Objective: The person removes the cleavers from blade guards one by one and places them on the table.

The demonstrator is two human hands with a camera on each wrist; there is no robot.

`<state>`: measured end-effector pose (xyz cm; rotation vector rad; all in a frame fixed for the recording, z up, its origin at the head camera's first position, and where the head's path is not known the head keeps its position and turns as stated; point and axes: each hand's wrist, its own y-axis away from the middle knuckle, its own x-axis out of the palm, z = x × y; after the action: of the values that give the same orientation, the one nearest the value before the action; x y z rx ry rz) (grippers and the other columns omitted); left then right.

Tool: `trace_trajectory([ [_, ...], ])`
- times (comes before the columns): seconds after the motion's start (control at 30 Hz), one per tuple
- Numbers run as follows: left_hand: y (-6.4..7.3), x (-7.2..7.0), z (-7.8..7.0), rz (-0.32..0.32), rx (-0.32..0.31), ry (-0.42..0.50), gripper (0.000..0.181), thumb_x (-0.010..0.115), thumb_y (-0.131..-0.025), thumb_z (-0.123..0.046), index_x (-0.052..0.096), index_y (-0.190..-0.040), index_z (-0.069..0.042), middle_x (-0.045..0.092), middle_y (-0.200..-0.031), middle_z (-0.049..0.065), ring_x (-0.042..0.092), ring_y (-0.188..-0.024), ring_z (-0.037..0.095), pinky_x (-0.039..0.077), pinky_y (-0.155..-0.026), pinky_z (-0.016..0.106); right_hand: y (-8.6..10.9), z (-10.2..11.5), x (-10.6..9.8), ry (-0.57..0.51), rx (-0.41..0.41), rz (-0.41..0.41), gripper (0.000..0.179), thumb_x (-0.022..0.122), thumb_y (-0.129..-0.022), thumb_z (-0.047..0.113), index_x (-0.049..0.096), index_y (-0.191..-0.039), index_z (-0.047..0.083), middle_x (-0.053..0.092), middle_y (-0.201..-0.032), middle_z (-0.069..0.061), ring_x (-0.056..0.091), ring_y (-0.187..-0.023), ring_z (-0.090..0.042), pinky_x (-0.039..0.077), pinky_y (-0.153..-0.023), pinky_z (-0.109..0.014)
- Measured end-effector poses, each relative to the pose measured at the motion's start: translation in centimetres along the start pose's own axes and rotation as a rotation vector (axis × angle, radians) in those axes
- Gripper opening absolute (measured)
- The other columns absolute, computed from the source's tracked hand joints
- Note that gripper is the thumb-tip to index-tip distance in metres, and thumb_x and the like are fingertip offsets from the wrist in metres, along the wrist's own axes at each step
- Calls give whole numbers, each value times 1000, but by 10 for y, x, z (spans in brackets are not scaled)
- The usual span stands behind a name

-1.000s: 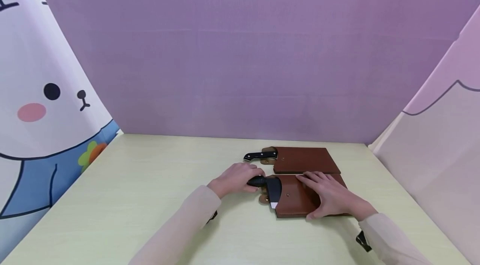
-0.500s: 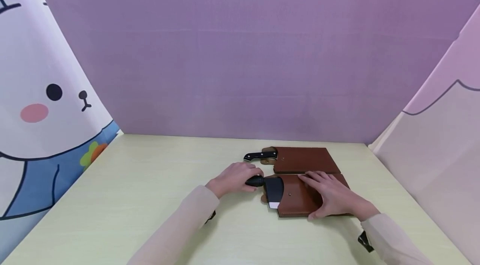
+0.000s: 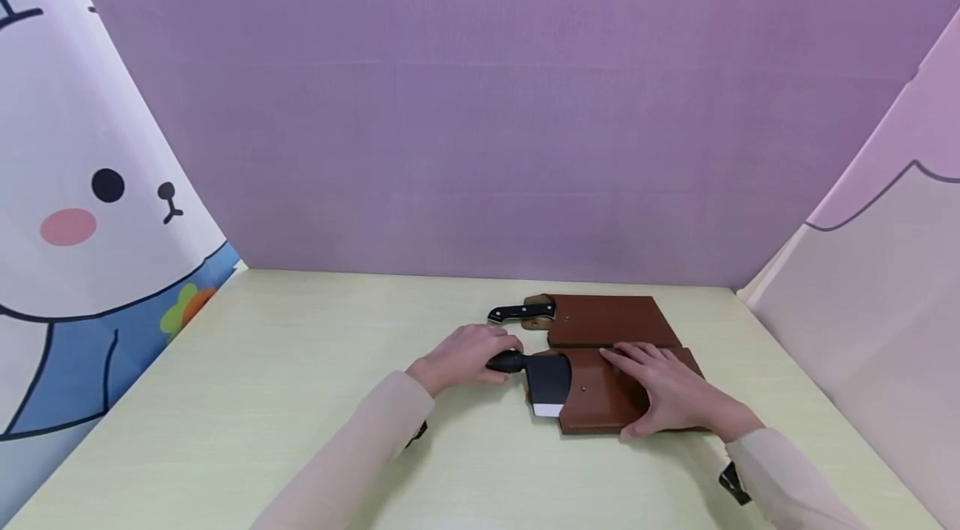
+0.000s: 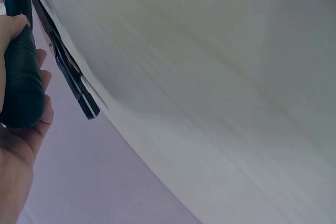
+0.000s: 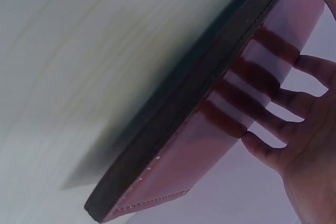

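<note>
Farthest left, well away from the left hand, hangs a panel printed with a white cartoon animal [image 3: 97,130], and the pale table [image 3: 300,347] stretches out beneath both hands. The left sleeve [image 3: 345,455] is light beige, and a small black piece [image 3: 417,434] shows below its cuff. The left hand [image 3: 467,359] is wrapped round the black handle [image 3: 504,361] of a cleaver [image 3: 548,380]; in its wrist view the fingers curl about the rounded butt. Just beyond this hand and a little to its right, a knife [image 3: 521,312] with a black riveted handle projects from the far sheath [image 3: 611,320], a flat brown case. Directly right of the left hand, the cleaver's dark blade, pale along the edge nearest the person, is partly outside the near sheath [image 3: 596,401], its right side covered by the curved mouth. The near sheath lies between the hands and under the right hand [image 3: 667,388], which is spread, fingertips apart and touching along the far edge, thumb at the near edge. Behind that hand come the right sleeve [image 3: 783,472] and a black clip [image 3: 735,482] beneath the wrist. A pink-and-white panel [image 3: 885,280] rises well to its right.
</note>
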<state>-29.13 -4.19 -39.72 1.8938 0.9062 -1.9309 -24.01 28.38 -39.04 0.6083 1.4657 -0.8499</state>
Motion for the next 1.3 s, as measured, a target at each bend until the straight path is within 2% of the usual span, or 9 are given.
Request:
trace_trajectory([
  [0.93, 5, -4, 5, 7, -10, -18, 38, 69, -80, -32, 59, -115, -21, 63, -104, -5, 61, -92, 12, 49, -84, 31, 2, -3, 0, -4, 12, 11, 108, 70, -53, 72, 39, -139, 14, 41, -138, -17, 38, -124, -37, 33, -93, -60],
  [1.3, 7, -4, 9, -6, 9, -22, 37, 69, -80, -32, 59, -114, -21, 62, -104, -5, 61, -90, 12, 49, -83, 31, 3, -4, 0, 7, -10, -22, 107, 69, -54, 73, 40, -138, 13, 44, -136, -18, 40, -121, -37, 34, -91, -60],
])
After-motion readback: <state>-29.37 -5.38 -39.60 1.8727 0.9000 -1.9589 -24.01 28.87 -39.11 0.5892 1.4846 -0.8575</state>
